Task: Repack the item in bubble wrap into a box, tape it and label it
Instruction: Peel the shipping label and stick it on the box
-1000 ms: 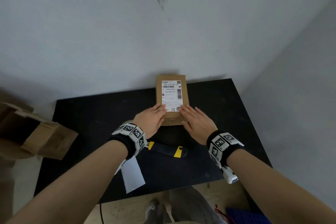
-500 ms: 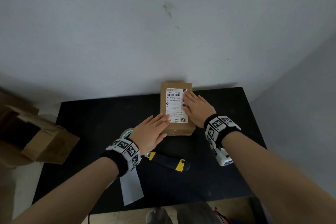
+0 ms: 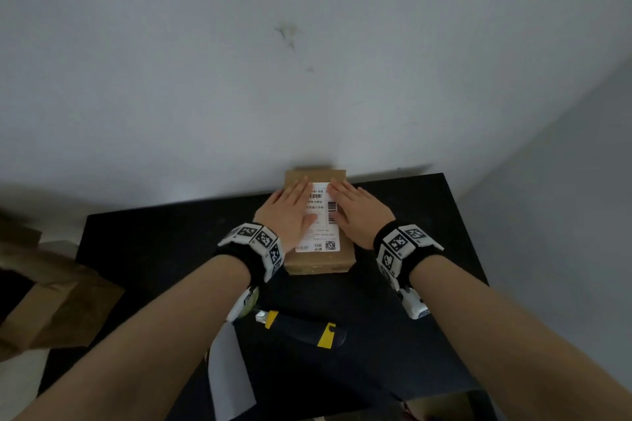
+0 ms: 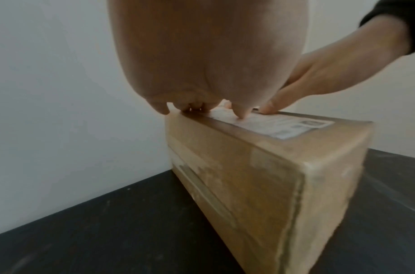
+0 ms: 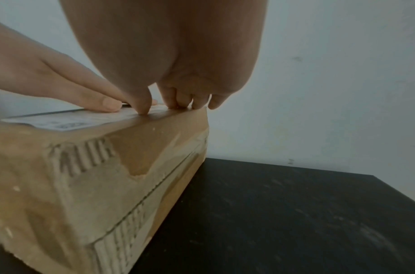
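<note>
A closed brown cardboard box (image 3: 318, 263) stands at the back of the black table (image 3: 154, 249), against the wall. A white shipping label (image 3: 319, 236) with barcodes lies on its top. My left hand (image 3: 290, 208) lies flat on the label's left side, fingers straight. My right hand (image 3: 355, 208) presses flat on the label's right side. The left wrist view shows the box (image 4: 260, 176) with clear tape along its side and the label (image 4: 283, 128) under the fingertips (image 4: 242, 113). In the right wrist view the box (image 5: 84, 176) has torn paper on its side.
A black and yellow utility knife (image 3: 304, 328) lies on the table near me. A tape roll (image 3: 249, 301) sits partly hidden under my left wrist, with a white paper strip (image 3: 229, 376) at the front edge. An open cardboard box (image 3: 51, 301) stands off the table's left side.
Both hands have slid from the near end of the label toward the far end, first the right, then the left. The box stayed against the wall.
</note>
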The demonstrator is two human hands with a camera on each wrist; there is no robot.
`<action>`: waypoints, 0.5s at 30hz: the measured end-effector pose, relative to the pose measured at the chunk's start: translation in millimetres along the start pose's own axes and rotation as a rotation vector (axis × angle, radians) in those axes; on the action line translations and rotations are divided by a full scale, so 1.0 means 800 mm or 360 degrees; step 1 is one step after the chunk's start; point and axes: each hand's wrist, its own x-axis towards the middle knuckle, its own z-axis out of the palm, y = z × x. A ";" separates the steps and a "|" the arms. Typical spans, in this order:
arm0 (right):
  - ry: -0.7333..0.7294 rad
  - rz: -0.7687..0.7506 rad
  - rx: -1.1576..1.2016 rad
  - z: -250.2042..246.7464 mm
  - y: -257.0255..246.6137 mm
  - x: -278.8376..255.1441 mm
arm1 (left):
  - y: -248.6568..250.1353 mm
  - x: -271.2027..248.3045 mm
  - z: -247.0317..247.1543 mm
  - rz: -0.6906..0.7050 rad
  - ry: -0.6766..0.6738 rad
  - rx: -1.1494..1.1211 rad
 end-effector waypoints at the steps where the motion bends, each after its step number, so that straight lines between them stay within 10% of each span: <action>1: -0.0009 -0.0001 -0.0007 0.000 0.000 0.001 | -0.005 0.004 -0.003 0.0001 -0.0018 -0.0005; 15: -0.0291 -0.0001 -0.0066 -0.008 0.001 -0.004 | -0.042 -0.006 -0.007 0.0151 -0.0289 -0.0196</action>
